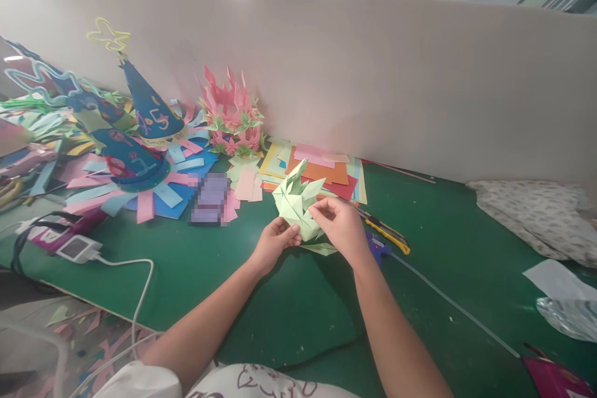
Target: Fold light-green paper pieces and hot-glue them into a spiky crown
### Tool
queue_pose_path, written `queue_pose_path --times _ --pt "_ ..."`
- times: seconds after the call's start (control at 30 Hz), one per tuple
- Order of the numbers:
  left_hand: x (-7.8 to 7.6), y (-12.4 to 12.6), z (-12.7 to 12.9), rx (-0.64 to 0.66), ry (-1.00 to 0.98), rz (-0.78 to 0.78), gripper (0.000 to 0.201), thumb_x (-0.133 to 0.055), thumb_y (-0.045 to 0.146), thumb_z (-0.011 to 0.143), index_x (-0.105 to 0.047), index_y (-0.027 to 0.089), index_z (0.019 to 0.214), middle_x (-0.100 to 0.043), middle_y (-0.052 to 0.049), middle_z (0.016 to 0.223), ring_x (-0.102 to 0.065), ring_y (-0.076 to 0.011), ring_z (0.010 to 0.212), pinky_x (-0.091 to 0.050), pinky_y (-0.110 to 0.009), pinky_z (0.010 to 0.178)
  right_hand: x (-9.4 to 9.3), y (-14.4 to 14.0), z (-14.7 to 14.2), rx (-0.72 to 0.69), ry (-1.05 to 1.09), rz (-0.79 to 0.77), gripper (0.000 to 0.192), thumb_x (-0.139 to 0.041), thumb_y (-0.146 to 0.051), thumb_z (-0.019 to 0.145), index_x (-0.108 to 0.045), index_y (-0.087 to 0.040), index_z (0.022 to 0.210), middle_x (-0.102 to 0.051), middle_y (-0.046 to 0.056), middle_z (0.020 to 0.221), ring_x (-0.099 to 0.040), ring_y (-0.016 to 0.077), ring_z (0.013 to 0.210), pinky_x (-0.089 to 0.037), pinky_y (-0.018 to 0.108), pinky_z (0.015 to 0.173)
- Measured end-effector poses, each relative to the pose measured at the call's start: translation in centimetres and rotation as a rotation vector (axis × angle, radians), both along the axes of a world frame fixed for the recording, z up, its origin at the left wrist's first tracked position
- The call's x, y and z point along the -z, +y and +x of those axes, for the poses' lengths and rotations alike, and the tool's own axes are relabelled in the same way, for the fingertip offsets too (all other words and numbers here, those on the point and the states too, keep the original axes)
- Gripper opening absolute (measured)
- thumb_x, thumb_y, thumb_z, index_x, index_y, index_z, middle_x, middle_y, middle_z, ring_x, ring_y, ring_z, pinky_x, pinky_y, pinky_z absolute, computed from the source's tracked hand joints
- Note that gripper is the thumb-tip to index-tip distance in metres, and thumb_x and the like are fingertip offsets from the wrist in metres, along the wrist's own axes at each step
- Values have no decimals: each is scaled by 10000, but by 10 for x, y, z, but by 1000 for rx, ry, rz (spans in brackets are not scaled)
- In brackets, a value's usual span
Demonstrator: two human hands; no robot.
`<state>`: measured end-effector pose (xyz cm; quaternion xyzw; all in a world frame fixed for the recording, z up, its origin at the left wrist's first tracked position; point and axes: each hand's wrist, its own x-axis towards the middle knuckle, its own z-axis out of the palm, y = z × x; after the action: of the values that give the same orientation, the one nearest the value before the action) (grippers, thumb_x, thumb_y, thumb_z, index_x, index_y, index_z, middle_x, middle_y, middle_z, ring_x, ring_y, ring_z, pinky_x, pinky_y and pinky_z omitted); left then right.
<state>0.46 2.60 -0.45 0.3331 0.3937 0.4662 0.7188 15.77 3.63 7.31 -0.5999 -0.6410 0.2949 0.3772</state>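
Nearest to us, our two forearms reach out over the green mat (298, 317) and meet at its middle, where both hands close on the pale green folded paper piece (296, 202). Our left hand (273, 245) sits under its lower left edge, fingers curled and thumb pressed onto the paper, so it has a firm pinch on the base. Our right hand (342, 224) comes in from the right and slightly above, thumb and forefinger nipped together on a flap at the piece's right side (the other fingers are folded loosely and we cannot tell whether they touch the paper). The piece stands just beyond our fingertips, its pointed flaps fanning up and away from us, the long points leaning toward the far wall; both hands touch it, the right one higher up. Just beside the right wrist lies a yellow utility knife (389, 233). Farther on lies a stack of coloured paper sheets (321, 171), then a pink paper flower (231, 115) and a blue paper cone (152, 109) near the grey partition (420, 87)
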Motion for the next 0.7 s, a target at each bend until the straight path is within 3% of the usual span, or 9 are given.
queue_pose_path --times 0.7 --pt "-1 0 0 1 -6 4 335 -743 401 670 -623 123 812 -627 -14 691 -577 -85 628 -484 -221 665 -5 -4 -5 -33 -35 -6 149 -557 -347 793 -612 -223 732 -700 24 762 -648 193 709 -477 297 639"
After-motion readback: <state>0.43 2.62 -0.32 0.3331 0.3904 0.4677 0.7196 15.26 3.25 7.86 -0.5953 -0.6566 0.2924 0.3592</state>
